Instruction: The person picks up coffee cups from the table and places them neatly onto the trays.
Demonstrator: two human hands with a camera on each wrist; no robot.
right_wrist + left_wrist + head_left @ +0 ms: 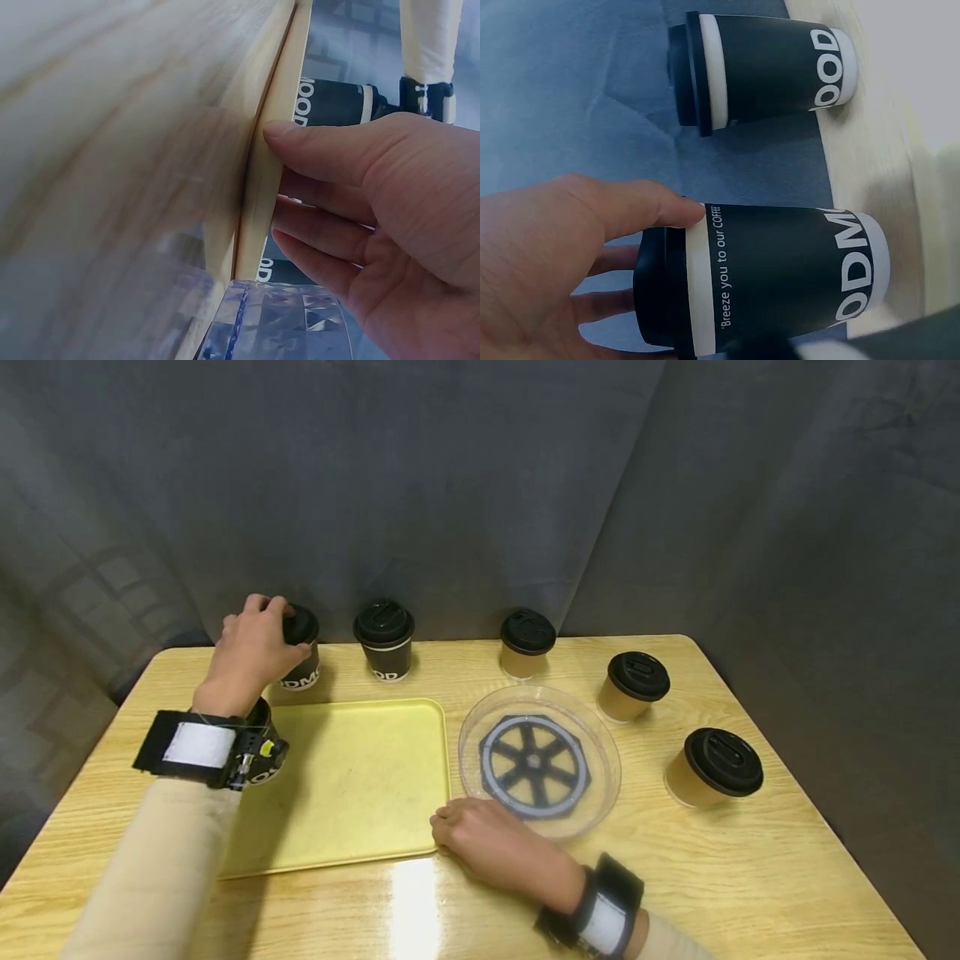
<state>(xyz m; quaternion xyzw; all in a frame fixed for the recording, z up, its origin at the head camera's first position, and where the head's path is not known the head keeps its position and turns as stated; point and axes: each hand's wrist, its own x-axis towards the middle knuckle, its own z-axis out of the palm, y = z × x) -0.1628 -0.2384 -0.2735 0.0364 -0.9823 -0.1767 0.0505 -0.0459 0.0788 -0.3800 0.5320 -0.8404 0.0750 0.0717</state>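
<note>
My left hand [251,647] grips a black paper coffee cup [303,670] at its lid, behind the yellow tray [360,777]. In the left wrist view the thumb presses just under the lid of this cup [780,270], and the other fingers pass behind it. A second black cup [388,660] stands to its right. Another black cup [264,768] is partly hidden by my left wrist. My right hand [495,843] pinches the tray's near right corner; in the right wrist view the thumb lies on the outer side of the tray's rim [259,191].
A clear round dish [615,777] with a dark wheel-like pattern at its base sits right of the tray. Three brown cups with black lids, back [525,662], middle [622,700] and front [693,781], stand along the right side. A grey curtain [450,485] hangs behind the wooden table.
</note>
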